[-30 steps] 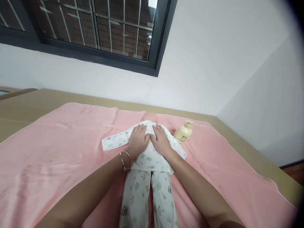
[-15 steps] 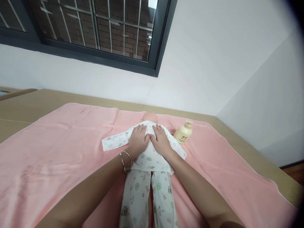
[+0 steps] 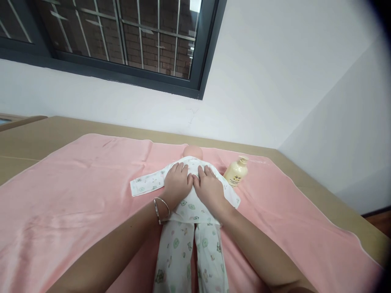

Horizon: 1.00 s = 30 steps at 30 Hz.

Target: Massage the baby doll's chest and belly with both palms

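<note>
A baby doll [image 3: 193, 151] lies on a pink blanket [image 3: 100, 175], its head toward the wall. It wears a white printed top [image 3: 192, 209] and matching trousers [image 3: 175, 256]. My left hand [image 3: 178, 183] rests flat on the left of the top, fingers stretched toward the doll's head, a bangle [image 3: 161, 208] at the wrist. My right hand [image 3: 210, 188] lies flat on the right side of the top, fingers slightly apart. My thumbs nearly meet in the middle. Neither hand grips anything. The chest area under my palms is hidden.
A pale yellow pump bottle [image 3: 236, 173] stands on the blanket just right of the doll. The blanket covers much of a light wooden surface [image 3: 70, 124] that meets the white wall [image 3: 259, 73]. A dark-framed window [image 3: 195, 86] with bars is above.
My right hand has shifted slightly down and right on the top, its fingers a little more bent. My left hand stays almost where it was. The doll and bottle have not visibly moved.
</note>
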Each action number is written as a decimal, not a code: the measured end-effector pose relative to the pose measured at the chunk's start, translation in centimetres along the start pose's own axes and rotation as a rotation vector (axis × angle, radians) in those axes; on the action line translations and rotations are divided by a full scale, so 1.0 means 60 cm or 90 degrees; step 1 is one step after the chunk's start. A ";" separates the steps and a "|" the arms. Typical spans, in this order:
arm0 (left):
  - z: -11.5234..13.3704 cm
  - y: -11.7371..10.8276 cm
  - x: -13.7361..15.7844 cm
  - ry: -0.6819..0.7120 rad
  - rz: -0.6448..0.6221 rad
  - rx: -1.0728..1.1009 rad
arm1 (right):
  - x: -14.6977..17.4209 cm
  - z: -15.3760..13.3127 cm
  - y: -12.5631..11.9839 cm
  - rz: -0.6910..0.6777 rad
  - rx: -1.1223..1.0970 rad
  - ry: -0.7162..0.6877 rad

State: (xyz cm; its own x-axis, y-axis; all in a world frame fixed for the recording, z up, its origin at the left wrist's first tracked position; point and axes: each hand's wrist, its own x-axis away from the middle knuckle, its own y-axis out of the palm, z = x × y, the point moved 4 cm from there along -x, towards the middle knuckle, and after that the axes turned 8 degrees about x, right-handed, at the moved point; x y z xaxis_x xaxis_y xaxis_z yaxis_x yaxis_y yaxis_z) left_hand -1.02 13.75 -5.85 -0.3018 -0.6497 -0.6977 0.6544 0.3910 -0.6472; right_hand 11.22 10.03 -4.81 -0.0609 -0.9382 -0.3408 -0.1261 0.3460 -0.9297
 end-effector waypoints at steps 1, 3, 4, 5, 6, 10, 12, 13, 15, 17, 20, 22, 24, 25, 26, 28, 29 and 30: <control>-0.001 0.001 -0.001 0.002 0.000 0.009 | -0.002 0.001 0.001 -0.013 -0.004 -0.002; -0.006 0.006 -0.003 0.003 -0.006 0.026 | -0.009 0.004 0.007 -0.039 -0.025 -0.015; -0.009 0.009 -0.005 0.003 -0.011 0.030 | -0.014 0.006 0.010 -0.047 -0.039 -0.022; -0.012 0.013 -0.006 0.005 -0.018 0.031 | -0.018 0.009 0.013 -0.051 -0.050 -0.028; -0.014 0.016 -0.007 0.011 -0.023 0.030 | -0.021 0.012 0.015 -0.050 -0.058 -0.032; -0.008 0.016 -0.006 0.074 -0.009 0.029 | -0.024 0.011 0.016 -0.012 -0.049 -0.078; 0.000 0.009 -0.002 0.099 0.019 0.023 | -0.019 0.005 0.011 0.004 -0.032 -0.101; 0.002 0.005 0.000 0.100 0.033 0.019 | -0.014 0.001 0.007 0.012 -0.023 -0.106; 0.006 -0.003 0.003 0.085 0.052 0.015 | -0.003 -0.008 -0.004 0.030 -0.010 -0.107; 0.007 -0.008 0.006 0.066 0.056 0.015 | 0.008 -0.015 -0.013 0.040 -0.012 -0.095; 0.005 -0.008 0.006 0.060 0.046 0.026 | 0.012 -0.015 -0.016 0.026 -0.032 -0.067; -0.001 -0.002 0.004 0.055 0.034 0.034 | 0.004 -0.007 -0.008 0.013 -0.048 -0.051; -0.008 0.006 0.001 0.046 0.015 0.043 | -0.009 0.004 0.005 -0.003 -0.068 -0.049; -0.011 0.011 -0.001 0.046 0.003 0.048 | -0.016 0.009 0.012 -0.010 -0.080 -0.056; -0.014 0.015 -0.002 0.051 -0.009 0.051 | -0.022 0.014 0.018 -0.017 -0.091 -0.069; -0.015 0.019 -0.004 0.073 -0.027 0.053 | -0.030 0.020 0.024 -0.019 -0.104 -0.093; -0.014 0.019 -0.004 0.085 -0.029 0.051 | -0.031 0.020 0.025 -0.017 -0.104 -0.102; -0.013 0.018 -0.004 0.095 -0.026 0.048 | -0.031 0.020 0.025 -0.013 -0.100 -0.107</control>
State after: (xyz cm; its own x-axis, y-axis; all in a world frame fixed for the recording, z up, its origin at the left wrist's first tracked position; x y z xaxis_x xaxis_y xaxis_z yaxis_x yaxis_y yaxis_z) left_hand -0.76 14.83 -6.61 -0.4254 -0.5574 -0.7130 0.6880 0.3127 -0.6549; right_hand 12.32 12.27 -5.75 0.1080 -0.9295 -0.3527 -0.2795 0.3121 -0.9080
